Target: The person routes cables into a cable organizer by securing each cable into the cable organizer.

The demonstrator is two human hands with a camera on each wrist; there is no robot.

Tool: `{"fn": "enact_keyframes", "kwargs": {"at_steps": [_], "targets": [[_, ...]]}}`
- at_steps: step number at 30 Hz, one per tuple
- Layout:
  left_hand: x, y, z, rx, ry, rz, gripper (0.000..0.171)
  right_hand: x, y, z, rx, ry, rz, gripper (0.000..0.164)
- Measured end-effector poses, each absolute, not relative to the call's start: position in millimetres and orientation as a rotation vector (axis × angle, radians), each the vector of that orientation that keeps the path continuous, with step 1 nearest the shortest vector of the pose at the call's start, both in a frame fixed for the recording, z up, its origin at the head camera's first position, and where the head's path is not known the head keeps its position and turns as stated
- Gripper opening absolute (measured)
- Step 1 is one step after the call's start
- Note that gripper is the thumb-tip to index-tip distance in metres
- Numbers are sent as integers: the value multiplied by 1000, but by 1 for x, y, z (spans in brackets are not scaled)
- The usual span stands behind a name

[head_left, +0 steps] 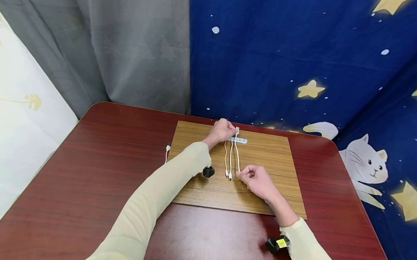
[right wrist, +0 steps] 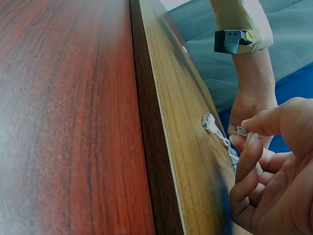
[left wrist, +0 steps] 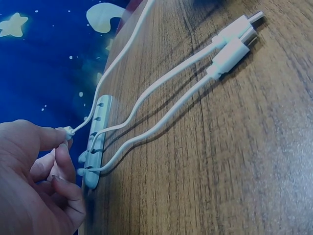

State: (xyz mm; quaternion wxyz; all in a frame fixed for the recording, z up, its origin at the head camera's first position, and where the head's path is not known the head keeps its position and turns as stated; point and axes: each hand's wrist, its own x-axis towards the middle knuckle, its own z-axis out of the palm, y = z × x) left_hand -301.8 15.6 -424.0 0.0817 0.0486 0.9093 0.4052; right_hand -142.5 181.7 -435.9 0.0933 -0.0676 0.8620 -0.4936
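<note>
A white charging cable (head_left: 237,154) runs between both hands, passing above a pale blue cable holder strip (left wrist: 98,132) at the board's far side. My left hand (head_left: 223,130) pinches the cable's far end between thumb and fingers, beside the strip. Nearer to me, my right hand (head_left: 260,182) pinches the other end; a small metal plug tip (right wrist: 241,130) shows between thumb and finger. Two more white cables (left wrist: 161,122) sit in the strip's slots. Their white plugs (left wrist: 230,56) lie side by side on the board, left of my right hand.
Beneath everything is a wood-grain board (head_left: 268,194) on a dark red table (head_left: 88,152). Another white cable end (head_left: 167,148) lies by the board's left edge. Grey (head_left: 138,45) and blue star-patterned curtains (head_left: 268,51) hang behind the table.
</note>
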Motion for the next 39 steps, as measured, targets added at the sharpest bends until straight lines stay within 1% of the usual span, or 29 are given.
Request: {"fn": "enact_keyframes", "kwargs": {"at_steps": [9,39], "targets": [[-304,23,-427,135,2715,1191,14,-143,182,-439,-218,2629,-1399,22],[-303,26,-429,65,2795,1057,13,-147,178,-438,-211,2674,-1277,21]]}}
